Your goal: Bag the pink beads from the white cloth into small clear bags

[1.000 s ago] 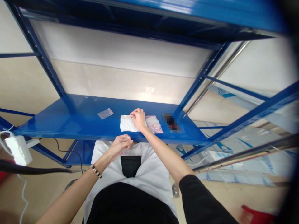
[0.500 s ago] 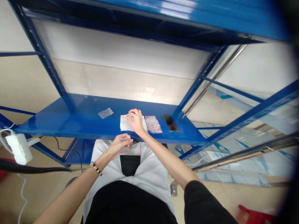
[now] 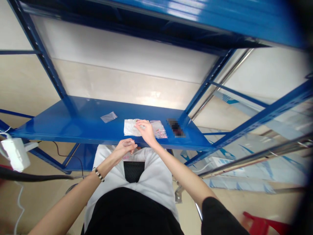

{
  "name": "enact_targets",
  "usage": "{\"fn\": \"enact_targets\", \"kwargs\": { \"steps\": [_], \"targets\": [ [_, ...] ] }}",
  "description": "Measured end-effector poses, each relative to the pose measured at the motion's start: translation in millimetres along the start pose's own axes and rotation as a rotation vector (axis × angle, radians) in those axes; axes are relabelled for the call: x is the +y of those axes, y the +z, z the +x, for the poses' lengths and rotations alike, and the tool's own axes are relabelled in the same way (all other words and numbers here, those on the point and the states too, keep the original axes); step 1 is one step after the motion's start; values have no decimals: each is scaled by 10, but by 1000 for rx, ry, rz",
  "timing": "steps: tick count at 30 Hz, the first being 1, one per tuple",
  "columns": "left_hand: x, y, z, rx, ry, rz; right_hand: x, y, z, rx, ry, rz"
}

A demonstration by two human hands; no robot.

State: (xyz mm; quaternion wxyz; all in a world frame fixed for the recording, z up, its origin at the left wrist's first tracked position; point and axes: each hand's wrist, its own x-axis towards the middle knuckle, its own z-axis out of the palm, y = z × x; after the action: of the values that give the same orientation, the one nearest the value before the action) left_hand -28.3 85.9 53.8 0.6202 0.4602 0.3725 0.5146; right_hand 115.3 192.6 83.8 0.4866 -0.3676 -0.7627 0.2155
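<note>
My left hand (image 3: 124,148) is closed in front of the shelf's front edge, above my lap. Its fingers hold a thin, clear loop-like thing (image 3: 127,143), too small to make out fully. Over a crumpled white paper sheet (image 3: 130,128), my right hand (image 3: 146,131) has its thumb and fingertips close together in a pinch. Whether something tiny is between them cannot be made out. Just right of this hand lies a clear plastic bag (image 3: 159,130) with small pink and red bits that look like beads.
On the blue shelf (image 3: 80,122), a second clear plastic bag (image 3: 109,117) lies to the left. A blurred-out dark flat object (image 3: 176,127) is at the right. Blue uprights frame both sides, and an upper shelf (image 3: 146,19) hangs overhead. A white plug-like block (image 3: 16,154) is at far left.
My right hand has shifted slightly right and nearer over the paper, its fingers drawing together, uncovering more of the sheet. My left hand keeps its hold. The whole view has shifted slightly.
</note>
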Motion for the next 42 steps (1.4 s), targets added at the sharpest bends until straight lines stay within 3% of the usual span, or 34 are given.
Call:
{"fn": "enact_targets", "kwargs": {
  "steps": [4,7,20,24,28,31,35,42],
  "targets": [
    [-19,-15,22,1,-7,17,399,29,394,27,90,-276],
    [-15,-20,27,-2,-9,22,562,85,478,22,118,-399],
    [-13,-2,10,-33,-41,41,554,202,375,-87,-20,-640],
    [-24,0,19,-32,-33,52,445,174,396,-82,-37,-569],
    [-19,-14,30,-4,-16,74,150,115,341,-20,-58,-388],
    [3,-22,35,2,-7,92,-172,70,124,30,-73,-225],
    [36,0,34,20,54,200,-519,-37,-299,-32,-89,-120],
    [-4,16,25,-19,200,265,-660,-165,-662,-98,-78,-170]
  ]
}}
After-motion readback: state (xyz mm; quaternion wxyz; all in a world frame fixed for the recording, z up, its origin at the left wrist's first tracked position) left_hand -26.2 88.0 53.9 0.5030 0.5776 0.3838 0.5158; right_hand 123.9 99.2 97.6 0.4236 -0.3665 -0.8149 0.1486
